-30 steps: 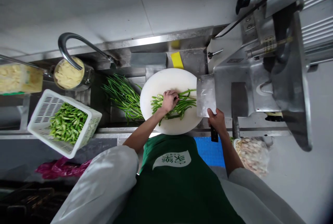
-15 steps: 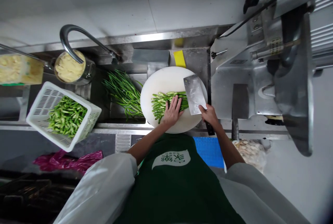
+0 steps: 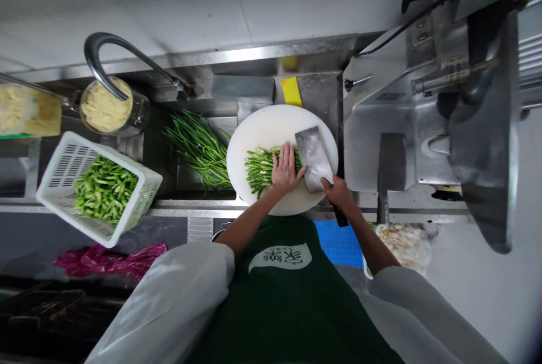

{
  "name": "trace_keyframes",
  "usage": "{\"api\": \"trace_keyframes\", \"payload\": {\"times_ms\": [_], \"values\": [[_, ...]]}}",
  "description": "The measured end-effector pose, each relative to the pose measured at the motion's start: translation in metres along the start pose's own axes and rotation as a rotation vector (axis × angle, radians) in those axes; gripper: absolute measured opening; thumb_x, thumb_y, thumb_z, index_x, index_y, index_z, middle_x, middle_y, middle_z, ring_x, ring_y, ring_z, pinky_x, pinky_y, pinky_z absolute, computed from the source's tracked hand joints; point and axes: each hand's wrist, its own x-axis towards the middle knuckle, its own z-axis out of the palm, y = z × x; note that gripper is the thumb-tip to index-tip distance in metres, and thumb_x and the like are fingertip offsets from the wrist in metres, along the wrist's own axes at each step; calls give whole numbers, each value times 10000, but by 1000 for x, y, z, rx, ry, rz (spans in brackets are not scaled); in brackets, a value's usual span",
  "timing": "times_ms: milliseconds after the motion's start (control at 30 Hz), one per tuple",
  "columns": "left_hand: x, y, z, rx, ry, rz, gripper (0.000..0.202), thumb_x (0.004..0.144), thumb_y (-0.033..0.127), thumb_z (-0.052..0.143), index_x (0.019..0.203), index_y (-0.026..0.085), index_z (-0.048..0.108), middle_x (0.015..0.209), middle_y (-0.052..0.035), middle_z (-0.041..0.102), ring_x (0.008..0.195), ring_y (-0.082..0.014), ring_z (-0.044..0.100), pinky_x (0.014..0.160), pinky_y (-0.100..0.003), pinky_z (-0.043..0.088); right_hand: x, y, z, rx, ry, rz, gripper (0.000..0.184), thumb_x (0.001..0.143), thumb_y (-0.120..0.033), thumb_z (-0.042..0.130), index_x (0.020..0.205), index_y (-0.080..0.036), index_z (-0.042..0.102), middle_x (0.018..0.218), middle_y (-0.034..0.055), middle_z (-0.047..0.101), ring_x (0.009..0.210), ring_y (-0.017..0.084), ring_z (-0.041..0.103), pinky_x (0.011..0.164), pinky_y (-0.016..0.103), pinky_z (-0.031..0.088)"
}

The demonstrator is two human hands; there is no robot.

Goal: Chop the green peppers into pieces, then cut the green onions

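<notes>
On the white board: green stalks, lying in a bundle.
Left hand: flat over the stalks, fingers extended.
Right hand: fingers grasping the cleaver beside the left hand.

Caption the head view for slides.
Left hand on slender green stalks atop round white board, right hand holding rectangular steel cleaver.

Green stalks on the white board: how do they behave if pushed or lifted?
The green stalks probably spread or roll apart: they lie side by side under the left hand, no tie visible. Likely fairly stiff at this length, since the visible ends lie mostly straight; the longer greens nearby bend, so probably floppier.
</notes>
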Motion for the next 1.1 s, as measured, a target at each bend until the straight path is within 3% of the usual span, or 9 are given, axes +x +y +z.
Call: {"api": "trace_keyframes", "payload": {"times_ms": [233,467,733,833,933,1033,1100], "values": [[-1,-1,-3,-17,-26,-2,862,1012,617,314,1620,21,177,1691,-174,115,1589,-293,33,1298,-540,52,0,-17,10,-82,-38,25,316,930,-435,507,890,-153,644,898,175,730,853,272,681,756,317,466],[-1,-5,-3,-33,-22,10,815,1032,559,302,1613,0,183,1690,-175,112,1587,-294,41,1298,-538,81,-4,-58,26,-140,-45,105,397,991,-399,464,1098,-76,669,1056,233,729,1021,320,685,838,353,472],[-2,-11,-3,-59,-28,31,747,1055,499,245,1612,5,197,1687,-172,142,1587,-281,79,1298,-525,92,-8,-96,35,-108,10,183,416,1019,-390,444,1159,-68,667,1064,236,723,1040,344,691,853,368,474],[-9,-19,-6,-47,-29,89,715,1061,480,236,1617,32,200,1686,-169,157,1587,-267,94,1294,-532,77,-9,-90,25,-110,-8,140,389,1012,-394,450,1139,-103,674,1052,214,731,1030,332,692,830,354,478],[-20,-31,-14,-47,-37,121,683,1066,457,213,1636,85,151,1686,-149,182,1586,-247,104,1286,-549,65,-12,-71,8,-110,89,102,358,996,-420,467,1071,-139,675,981,194,737,987,318,694,791,334,474],[-26,-33,-24,-65,-20,72,669,1071,436,173,1642,97,101,1690,-148,173,1587,-244,107,1277,-565,75,-13,-43,-8,-22,219,113,379,981,-479,466,987,-155,663,833,168,718,875,300,692,721,325,471],[-22,-26,-30,-78,8,36,661,1072,421,152,1641,88,97,1697,-146,142,1589,-242,91,1279,-554,84,-12,-26,-15,68,223,108,402,975,-520,451,948,-173,652,712,123,680,772,277,676,665,323,467]]}}
